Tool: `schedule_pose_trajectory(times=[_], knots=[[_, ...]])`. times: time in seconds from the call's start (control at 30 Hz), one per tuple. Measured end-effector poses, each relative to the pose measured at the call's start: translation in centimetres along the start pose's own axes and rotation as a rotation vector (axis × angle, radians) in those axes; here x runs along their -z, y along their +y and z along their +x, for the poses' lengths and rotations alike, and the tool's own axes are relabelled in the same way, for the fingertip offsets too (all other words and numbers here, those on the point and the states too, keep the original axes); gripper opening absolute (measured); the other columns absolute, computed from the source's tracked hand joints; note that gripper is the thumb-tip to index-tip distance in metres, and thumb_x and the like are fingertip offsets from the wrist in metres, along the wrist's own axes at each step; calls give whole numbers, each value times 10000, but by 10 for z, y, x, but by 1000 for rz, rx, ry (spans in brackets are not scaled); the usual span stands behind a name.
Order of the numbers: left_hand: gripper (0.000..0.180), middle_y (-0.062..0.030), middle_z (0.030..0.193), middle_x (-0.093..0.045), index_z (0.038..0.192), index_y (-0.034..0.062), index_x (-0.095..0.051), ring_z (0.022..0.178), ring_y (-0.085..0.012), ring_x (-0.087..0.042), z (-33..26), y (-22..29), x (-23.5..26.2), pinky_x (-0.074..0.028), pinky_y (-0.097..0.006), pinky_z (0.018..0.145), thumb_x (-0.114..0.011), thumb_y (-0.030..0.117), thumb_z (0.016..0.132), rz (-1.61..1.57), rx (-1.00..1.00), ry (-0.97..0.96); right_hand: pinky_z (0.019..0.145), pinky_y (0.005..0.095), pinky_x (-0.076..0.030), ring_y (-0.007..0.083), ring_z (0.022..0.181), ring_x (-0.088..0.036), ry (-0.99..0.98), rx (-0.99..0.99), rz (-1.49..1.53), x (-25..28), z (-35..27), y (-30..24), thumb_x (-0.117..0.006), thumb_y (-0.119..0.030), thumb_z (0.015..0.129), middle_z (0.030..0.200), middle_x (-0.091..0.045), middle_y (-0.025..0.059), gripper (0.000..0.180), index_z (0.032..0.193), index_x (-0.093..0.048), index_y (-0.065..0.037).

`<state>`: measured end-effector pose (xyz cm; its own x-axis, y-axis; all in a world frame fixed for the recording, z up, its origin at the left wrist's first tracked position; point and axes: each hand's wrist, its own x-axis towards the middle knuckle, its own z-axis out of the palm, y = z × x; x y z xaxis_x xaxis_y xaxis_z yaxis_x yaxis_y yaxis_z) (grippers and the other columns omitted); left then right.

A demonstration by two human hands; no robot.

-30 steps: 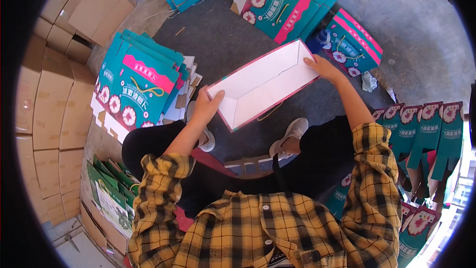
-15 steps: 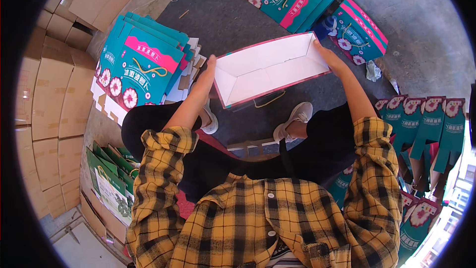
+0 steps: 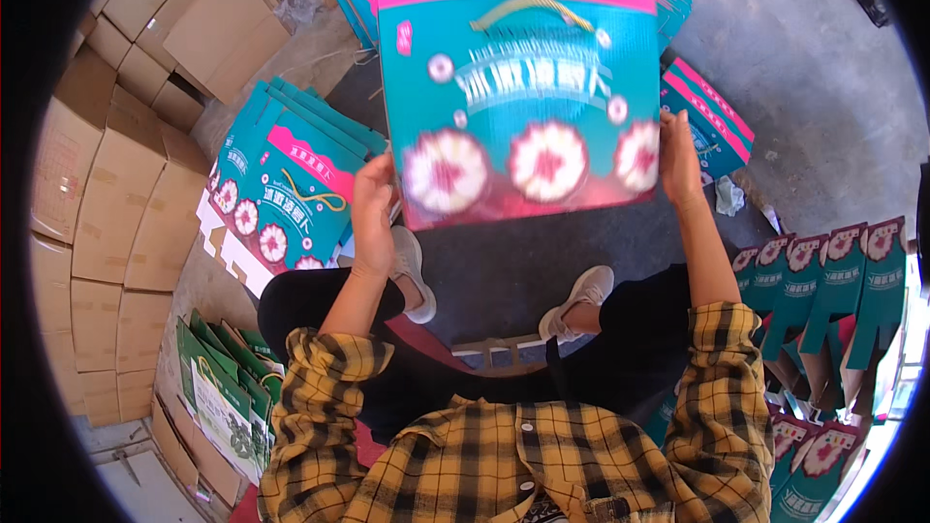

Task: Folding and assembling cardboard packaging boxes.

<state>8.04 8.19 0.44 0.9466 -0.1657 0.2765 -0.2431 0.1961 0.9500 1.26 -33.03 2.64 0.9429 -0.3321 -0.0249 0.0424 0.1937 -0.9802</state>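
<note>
Held up in front of me is a teal and pink cardboard gift box (image 3: 531, 87), its broad printed face with a yellow cord handle turned toward me. My left hand (image 3: 374, 208) grips its lower left edge, and its fingers are partly hidden behind the panel. At the lower right edge my right hand (image 3: 681, 157) is closed on the box, thumb on the near side. To the left of my left hand leans a stack of flat teal cartons (image 3: 291, 184) of the same print. The inside of the held box is out of sight.
Brown cardboard boxes (image 3: 121, 203) are piled along the left. Green bags or cartons (image 3: 218, 378) stand by my left knee. Rows of folded teal boxes (image 3: 823, 281) stand at the right. A small teal box (image 3: 712, 116) and crumpled plastic (image 3: 729, 197) lie beyond my right hand.
The box has been raised and tipped, so its printed face shows now instead of its white inside. Both hands have moved to its lower side edges.
</note>
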Motion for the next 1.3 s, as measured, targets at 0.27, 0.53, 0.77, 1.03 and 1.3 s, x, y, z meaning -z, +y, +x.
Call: schedule_pose_trajectory(times=[0.27,0.53,0.77,1.03,1.3], knots=[[649,-106,1236,-519,1349,74,-397,1203,-253,-456,-12,-47,19,-384,-453,959,-380,573,933,12,730,80,939,391,-404,228,1107,-528,26,-176,68,37,21,74,-497,-543,891,1204,-577,76,550,1241,-540,-120],[454,-121,1116,-582,1203,24,-513,1000,-207,-586,-32,-64,21,-495,-341,824,-440,403,965,-339,709,19,886,372,-436,225,1020,-570,45,-206,112,26,31,80,-512,-510,889,1094,-617,76,485,1151,-591,-109],[414,-157,957,-635,1096,-38,-575,886,-244,-623,-35,-132,40,-488,-366,776,-485,333,936,304,605,80,839,356,-464,222,945,-606,22,-742,-183,19,8,113,-526,-481,887,997,-652,76,439,1072,-637,-99],[488,-283,1008,-612,1095,-90,-552,954,-395,-596,-28,-95,16,-459,-438,822,-594,324,839,888,514,-264,737,407,-518,292,861,-654,-481,143,-1706,-47,-12,87,-595,-199,785,916,-671,163,192,824,-672,-28],[642,-337,1119,-564,1106,-109,-534,1114,-426,-527,-33,-84,12,-398,-441,942,-408,495,928,632,681,-100,758,422,-521,372,822,-646,-676,-67,-1652,-61,-7,113,-520,-245,852,912,-663,205,292,804,-660,7]])
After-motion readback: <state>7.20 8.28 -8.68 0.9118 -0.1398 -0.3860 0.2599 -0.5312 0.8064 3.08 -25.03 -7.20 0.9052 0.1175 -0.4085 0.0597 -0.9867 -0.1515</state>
